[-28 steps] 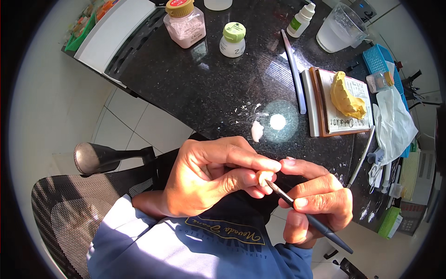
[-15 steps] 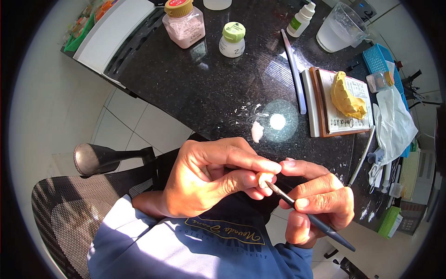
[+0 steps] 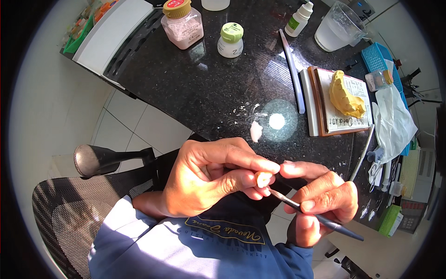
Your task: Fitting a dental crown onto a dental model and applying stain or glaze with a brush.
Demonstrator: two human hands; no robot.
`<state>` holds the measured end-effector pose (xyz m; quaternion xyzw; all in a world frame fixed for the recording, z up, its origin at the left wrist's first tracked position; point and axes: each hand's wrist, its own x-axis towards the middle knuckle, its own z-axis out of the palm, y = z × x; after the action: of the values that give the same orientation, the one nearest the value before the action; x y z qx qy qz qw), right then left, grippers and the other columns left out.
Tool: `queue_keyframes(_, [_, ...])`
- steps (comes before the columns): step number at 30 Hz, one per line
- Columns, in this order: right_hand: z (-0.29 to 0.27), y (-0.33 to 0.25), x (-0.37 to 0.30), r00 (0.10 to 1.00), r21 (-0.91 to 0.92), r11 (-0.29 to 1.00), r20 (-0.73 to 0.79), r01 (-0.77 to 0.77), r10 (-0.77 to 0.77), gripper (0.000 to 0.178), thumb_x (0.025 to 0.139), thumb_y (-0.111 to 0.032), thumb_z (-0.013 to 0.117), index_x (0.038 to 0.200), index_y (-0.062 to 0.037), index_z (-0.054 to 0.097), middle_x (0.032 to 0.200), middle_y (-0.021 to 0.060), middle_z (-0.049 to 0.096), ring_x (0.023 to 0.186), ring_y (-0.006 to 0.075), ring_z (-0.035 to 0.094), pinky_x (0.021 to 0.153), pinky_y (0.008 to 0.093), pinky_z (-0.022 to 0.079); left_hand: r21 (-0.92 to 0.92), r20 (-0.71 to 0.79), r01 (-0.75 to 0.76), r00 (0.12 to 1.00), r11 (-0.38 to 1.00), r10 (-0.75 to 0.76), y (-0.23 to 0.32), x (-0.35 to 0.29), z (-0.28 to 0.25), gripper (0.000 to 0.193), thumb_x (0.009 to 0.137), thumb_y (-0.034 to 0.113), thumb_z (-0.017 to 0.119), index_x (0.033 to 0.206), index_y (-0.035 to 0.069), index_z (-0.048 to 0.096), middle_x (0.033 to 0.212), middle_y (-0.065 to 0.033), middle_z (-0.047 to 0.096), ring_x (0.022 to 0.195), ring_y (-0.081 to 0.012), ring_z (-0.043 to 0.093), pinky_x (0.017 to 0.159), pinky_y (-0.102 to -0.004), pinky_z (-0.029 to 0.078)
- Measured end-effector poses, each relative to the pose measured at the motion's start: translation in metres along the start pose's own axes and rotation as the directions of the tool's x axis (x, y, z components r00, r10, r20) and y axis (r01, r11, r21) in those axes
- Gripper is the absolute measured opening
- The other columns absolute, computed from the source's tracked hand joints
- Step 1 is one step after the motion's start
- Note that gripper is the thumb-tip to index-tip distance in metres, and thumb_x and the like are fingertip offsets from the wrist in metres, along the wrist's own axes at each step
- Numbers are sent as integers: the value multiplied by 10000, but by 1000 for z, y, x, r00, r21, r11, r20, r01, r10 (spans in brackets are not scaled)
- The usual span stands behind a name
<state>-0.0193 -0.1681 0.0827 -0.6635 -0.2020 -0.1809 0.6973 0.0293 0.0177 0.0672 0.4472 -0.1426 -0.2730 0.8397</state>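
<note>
Between the thumb and fingertips of my left hand [image 3: 213, 174] sits a small tooth-coloured piece [image 3: 263, 179] that looks like a dental crown. My right hand [image 3: 325, 197] pinches a fine brush with a dark handle [image 3: 320, 218], held at a slant. Its tapered tip lies just below the tooth-coloured piece, close to my left fingertips; whether it touches them I cannot tell. The right index finger is stretched out, near the tip of the left index finger. A blob of pale pink paste [image 3: 256, 132] lies on the black countertop [image 3: 200, 88] beyond my hands.
At the back stand a jar of pink powder [image 3: 182, 29], a green-lidded white jar [image 3: 230, 41], a dropper bottle [image 3: 298, 19] and a cup of cloudy liquid [image 3: 338, 29]. Rightward, a yellow dental model [image 3: 344, 96] rests on a paper-topped block, near a blue basket [image 3: 375, 58].
The brush tip has pulled away from the tooth-coloured piece, down and slightly right. My right hand has shifted a little to the right; my left hand stays almost still.
</note>
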Motion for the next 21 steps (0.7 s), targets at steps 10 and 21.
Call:
queue_keyframes(10, [2, -15, -18, 982, -347, 919, 73, 187, -172, 272, 660, -67, 784, 919, -42, 704, 817, 93, 599, 625, 175, 624, 516, 230, 521, -243, -164, -13, 986, 970, -28, -4, -2, 9, 171, 915, 112, 587, 1046, 4, 567, 918, -116, 618, 946, -303, 666, 811, -382, 593])
queue_keyframes(21, [-7, -30, -27, 961, -695, 665, 190, 275, -199, 262, 669, -88, 775, 909, -44, 680, 805, 67, 586, 616, 178, 611, 507, 248, 516, -221, -132, -5, 991, 975, -25, -3, -2, 6, 172, 926, 91, 564, 1060, -15, 584, 911, -115, 635, 952, -312, 665, 798, -378, 594])
